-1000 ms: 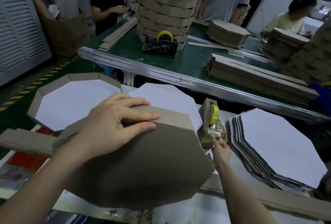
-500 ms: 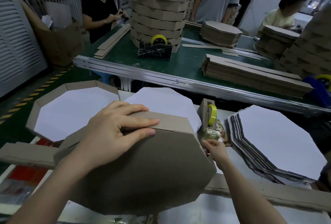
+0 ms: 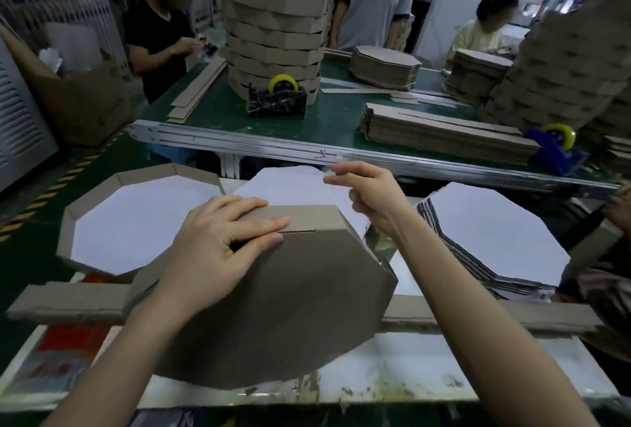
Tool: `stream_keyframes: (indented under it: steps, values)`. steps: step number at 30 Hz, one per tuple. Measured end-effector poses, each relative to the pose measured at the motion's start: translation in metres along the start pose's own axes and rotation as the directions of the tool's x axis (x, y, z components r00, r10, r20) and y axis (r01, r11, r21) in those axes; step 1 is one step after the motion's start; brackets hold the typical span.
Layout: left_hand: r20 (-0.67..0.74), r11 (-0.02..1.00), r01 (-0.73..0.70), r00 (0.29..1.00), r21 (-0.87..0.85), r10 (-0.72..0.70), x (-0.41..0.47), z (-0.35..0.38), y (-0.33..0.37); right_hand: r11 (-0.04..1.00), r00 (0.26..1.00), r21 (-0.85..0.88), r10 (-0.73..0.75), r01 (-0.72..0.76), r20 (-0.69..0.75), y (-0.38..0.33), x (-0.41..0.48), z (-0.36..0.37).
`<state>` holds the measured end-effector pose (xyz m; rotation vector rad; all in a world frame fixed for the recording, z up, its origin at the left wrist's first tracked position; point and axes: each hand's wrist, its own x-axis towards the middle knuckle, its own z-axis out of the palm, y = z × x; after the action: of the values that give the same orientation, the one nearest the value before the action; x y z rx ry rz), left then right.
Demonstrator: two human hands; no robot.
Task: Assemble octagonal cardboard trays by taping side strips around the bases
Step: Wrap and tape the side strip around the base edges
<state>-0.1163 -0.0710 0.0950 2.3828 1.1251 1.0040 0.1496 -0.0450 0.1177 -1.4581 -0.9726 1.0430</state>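
A brown octagonal cardboard tray [image 3: 290,307] stands tilted on its edge before me, underside toward me. My left hand [image 3: 218,242] grips its top edge, fingers pressing the seam where the side strip's ends meet [image 3: 300,230]. My right hand [image 3: 368,194] is raised above the tray's upper right corner and pinches a short piece of clear tape [image 3: 327,172] between thumb and fingers. The tape dispenser on my table is hidden behind my right arm and the tray.
A finished tray [image 3: 136,225] lies at left, a stack of white-faced octagon bases [image 3: 491,235] at right. Long cardboard strips [image 3: 478,317] lie across my table. Beyond is a green conveyor [image 3: 324,119] with tray stacks [image 3: 273,40], strips, two dispensers, and three people. Another person's hand [image 3: 619,208] shows at far right.
My right hand has left the dispenser at the tray's right and risen up and left with a piece of tape. My left hand stays on the seam.
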Motion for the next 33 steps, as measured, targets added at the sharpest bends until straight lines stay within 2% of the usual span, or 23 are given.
stream_keyframes:
  steps: [5,7,10,20,25,29,33]
  values:
    - [0.035,0.998,-0.034,0.999,0.047,0.033,-0.002,0.001,0.000,0.944,0.982,0.293,0.106,-0.150,0.159,-0.038,-0.049,0.024]
    - [0.055,0.998,0.018,0.998,0.052,-0.021,-0.002,0.000,-0.004,0.901,0.962,0.368,0.153,-0.229,0.226,-0.042,-0.067,0.030]
    - [0.101,0.998,0.046,0.994,0.036,-0.049,-0.003,-0.003,-0.008,0.850,0.937,0.420,0.213,-0.318,0.278,-0.037,-0.094,0.039]
    - [0.048,0.992,-0.102,0.993,-0.068,0.106,-0.019,-0.012,0.004,0.722,0.906,0.548,0.302,-0.421,0.298,-0.005,-0.140,0.051]
    - [0.133,0.981,-0.181,0.977,0.075,0.170,-0.021,-0.017,0.007,0.702,0.903,0.570,0.301,-0.427,0.306,0.000,-0.145,0.051]
    - [0.161,0.977,-0.174,0.975,0.124,0.153,-0.021,-0.016,0.006,0.719,0.903,0.548,0.304,-0.427,0.305,0.004,-0.146,0.051]
    - [0.163,0.980,-0.151,0.978,0.132,0.129,-0.017,-0.014,0.003,0.850,0.911,0.352,0.305,-0.392,0.278,0.005,-0.147,0.049]
